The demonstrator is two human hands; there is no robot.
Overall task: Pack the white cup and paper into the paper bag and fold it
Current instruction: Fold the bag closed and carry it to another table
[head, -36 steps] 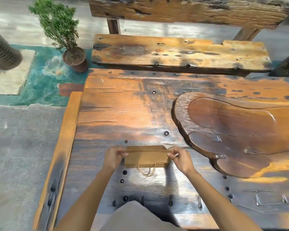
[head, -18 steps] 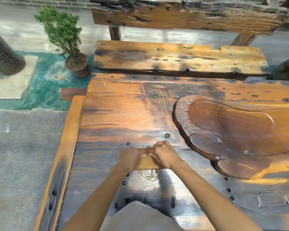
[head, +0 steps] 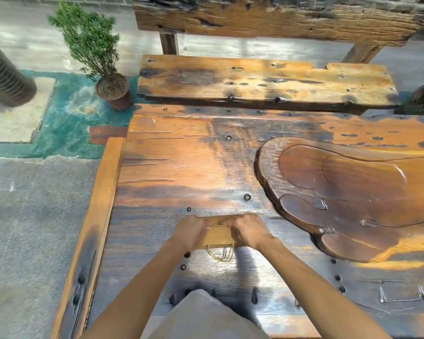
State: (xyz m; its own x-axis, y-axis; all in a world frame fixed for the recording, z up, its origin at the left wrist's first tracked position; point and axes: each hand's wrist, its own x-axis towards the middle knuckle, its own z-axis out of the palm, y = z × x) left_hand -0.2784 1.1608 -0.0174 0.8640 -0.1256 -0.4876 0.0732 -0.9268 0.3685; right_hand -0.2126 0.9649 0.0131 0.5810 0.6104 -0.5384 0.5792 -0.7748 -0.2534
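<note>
A brown paper bag (head: 218,236) lies flat on the wooden table (head: 181,167) near its front edge, folded over, with its cord handles (head: 220,253) spilling out toward me. My left hand (head: 192,230) presses on the bag's left part, fingers curled over the fold. My right hand (head: 247,230) presses on the right part, close beside the left. Both hands cover most of the bag. The white cup and the paper are not visible.
A carved wooden tea tray (head: 353,196) fills the table's right side. A wooden bench (head: 267,81) stands beyond the far edge. A potted plant (head: 101,57) sits on the floor at the upper left, beside a ribbed column (head: 5,77).
My hands moved from the bag's two ends toward its middle and now press down on it side by side. The bag looks narrower under them.
</note>
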